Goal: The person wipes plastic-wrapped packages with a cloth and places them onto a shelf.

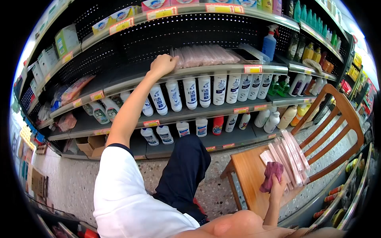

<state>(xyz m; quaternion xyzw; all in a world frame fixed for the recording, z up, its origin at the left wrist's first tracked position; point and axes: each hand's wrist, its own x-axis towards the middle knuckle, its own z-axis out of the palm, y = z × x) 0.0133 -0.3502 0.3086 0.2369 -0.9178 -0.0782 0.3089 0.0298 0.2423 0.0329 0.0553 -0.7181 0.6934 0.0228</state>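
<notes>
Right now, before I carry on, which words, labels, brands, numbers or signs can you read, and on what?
"活": top character on a white bottle with blue print; the characters below are uncertain.
Price tag and the others: too small.
Yellow box on the upper shelf: blurred.
Pink packets: none readable.
Other bottle labels: too small or blurred.

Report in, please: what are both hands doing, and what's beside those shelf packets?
Left hand at left end of shelf packets, grip unclear. Right hand holding a purple cloth. Dark flat object and blue spray bottle at packets' right.

One purple cloth (273, 174); one wooden chair (247, 163).
</notes>
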